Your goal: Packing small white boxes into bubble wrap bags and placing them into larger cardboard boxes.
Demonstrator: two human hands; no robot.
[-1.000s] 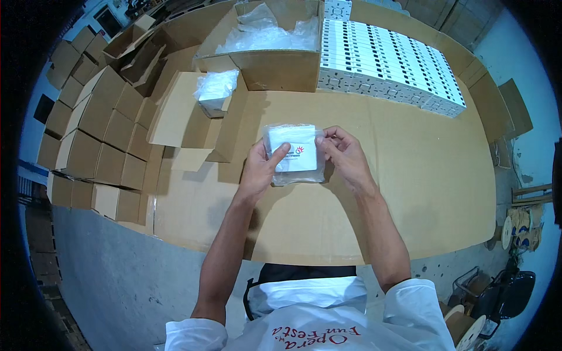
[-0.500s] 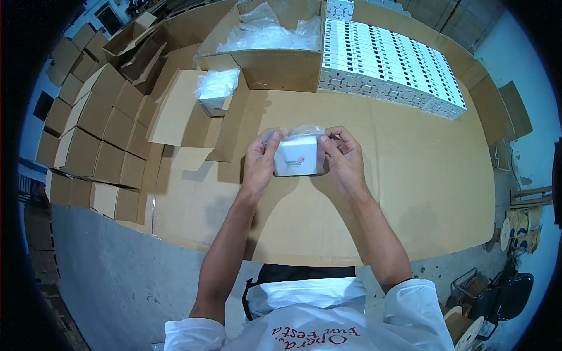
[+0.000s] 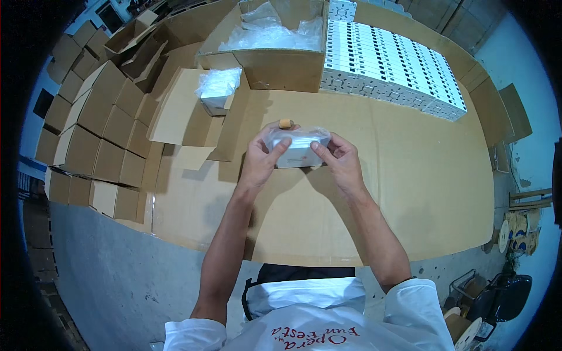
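Small white box in a clear plastic bag [image 3: 297, 149], being held just above the cardboard-covered table [image 3: 410, 193], near the table's middle. Left hand [image 3: 261, 157] gripping the box's left end, thumb lying across the near face, fingers curled behind; one fingertip wearing a tan wrap [image 3: 285, 123]. Right hand [image 3: 341, 161] pinching the right end, thumb on the near face, fingers bent round the far side. Both hands closing on the one box.

Lying open to the right and toward the near edge: a wide bare stretch of cardboard, nothing standing on it. Crowding the far edge: one large open carton [image 3: 266, 55] holding loose clear plastic bags, and beside it on the right one block of white boxes [image 3: 392, 67] packed in tight rows, too many to count. Sitting just left of the hands, one more bagged white box [image 3: 218, 93] on a flattened sheet of cardboard [image 3: 178, 114]. Lining the left edge: stacked brown cartons [image 3: 96, 134], well over a dozen, exact count not clear. Showing beyond the table's right rim: grey floor and a few wooden spools [image 3: 515, 228].
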